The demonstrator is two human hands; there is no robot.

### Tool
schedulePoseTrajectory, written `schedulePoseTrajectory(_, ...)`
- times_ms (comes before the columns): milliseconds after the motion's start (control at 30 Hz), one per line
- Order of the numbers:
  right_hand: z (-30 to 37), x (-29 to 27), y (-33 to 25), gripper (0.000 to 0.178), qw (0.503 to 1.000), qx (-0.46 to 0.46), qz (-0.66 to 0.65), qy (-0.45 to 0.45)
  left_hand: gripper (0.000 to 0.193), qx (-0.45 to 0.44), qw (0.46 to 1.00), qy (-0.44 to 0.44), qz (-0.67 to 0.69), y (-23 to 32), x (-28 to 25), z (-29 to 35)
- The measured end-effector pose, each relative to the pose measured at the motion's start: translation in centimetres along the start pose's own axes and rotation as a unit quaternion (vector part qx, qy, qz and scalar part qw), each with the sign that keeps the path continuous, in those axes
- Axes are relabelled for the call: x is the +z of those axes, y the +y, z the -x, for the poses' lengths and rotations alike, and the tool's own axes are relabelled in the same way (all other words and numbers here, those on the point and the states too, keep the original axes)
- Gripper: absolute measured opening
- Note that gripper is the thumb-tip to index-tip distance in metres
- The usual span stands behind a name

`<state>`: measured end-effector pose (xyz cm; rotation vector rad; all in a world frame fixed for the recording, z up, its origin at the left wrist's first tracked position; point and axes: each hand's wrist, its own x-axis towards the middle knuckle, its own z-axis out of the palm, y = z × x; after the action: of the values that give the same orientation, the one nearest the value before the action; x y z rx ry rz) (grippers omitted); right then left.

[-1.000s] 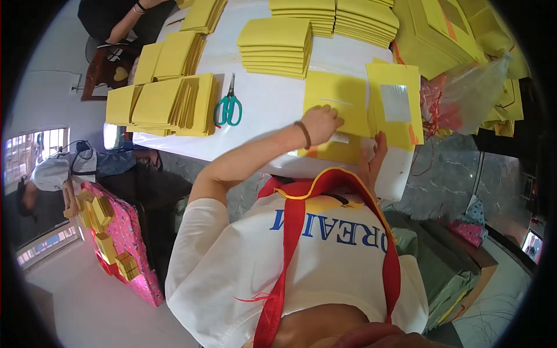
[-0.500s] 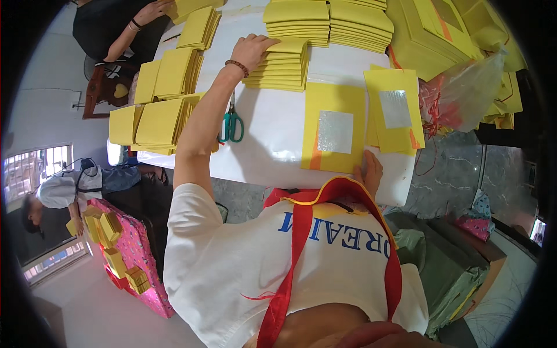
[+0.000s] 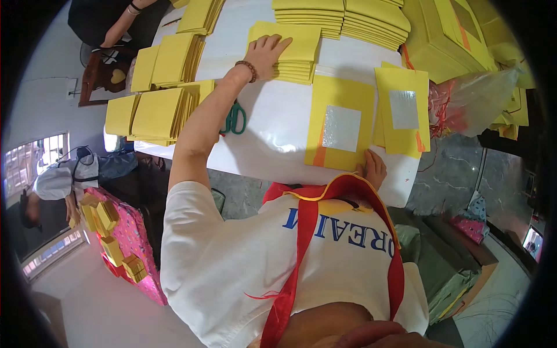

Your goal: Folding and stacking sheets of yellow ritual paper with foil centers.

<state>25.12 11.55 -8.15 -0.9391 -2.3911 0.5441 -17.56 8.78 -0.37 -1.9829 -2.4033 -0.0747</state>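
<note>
My left hand (image 3: 268, 56) rests on a stack of folded yellow paper pieces (image 3: 299, 43), palm down with its fingers spread across the top piece. In front of me lies a flat yellow paper piece (image 3: 356, 90) with a silvery clear window and an orange strip. My right hand (image 3: 374, 169) is at its near right corner by the table's edge, fingers stretched out and partly overlapping each other. More windowed yellow pieces (image 3: 402, 80) overlap to the right. Green-handled scissors (image 3: 234, 119) lie beside my left forearm, which partly hides them.
Folded yellow stacks (image 3: 161, 116) line the white table's (image 3: 264, 142) left side. Others (image 3: 374, 23) stand at the far side. A clear plastic bag (image 3: 473, 101) hangs at the right. Another person's arm (image 3: 123, 26) reaches in at far left; a person stands by a pink-covered table (image 3: 133, 232).
My left hand has shifted from the stack's left edge to lie on its top, where a wider yellow surface now shows. The view has shifted slightly. My right hand stays by the near corner.
</note>
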Motion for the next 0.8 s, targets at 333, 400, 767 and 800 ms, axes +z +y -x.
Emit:
schedulePoseTrajectory(333, 0.2, -0.7, -0.6, 0.043, 0.999, 0.017, -0.027, -0.002, 0.077, -0.005, 0.997, -0.079, -0.02, 0.1, -3.6, -1.1)
schedulePoseTrajectory(400, -0.1, -1.1, -0.8, 0.043, 0.999, 0.022, -0.043, -0.017, 0.076, 0.003, 0.996, -0.081, -0.032, -0.2, -3.9, -1.1)
schedulePoseTrajectory(767, -2.8, -2.5, -1.2, 0.039, 0.973, 0.132, -0.186, -0.044, 0.036, 0.203, 0.969, 0.009, 0.137, 15.6, -0.2, 8.5)
schedulePoseTrajectory(800, -3.0, -2.5, -1.1, 0.037, 0.973, 0.133, -0.173, -0.069, 0.04, 0.226, 0.955, 0.036, 0.191, 17.2, 0.4, 10.1)
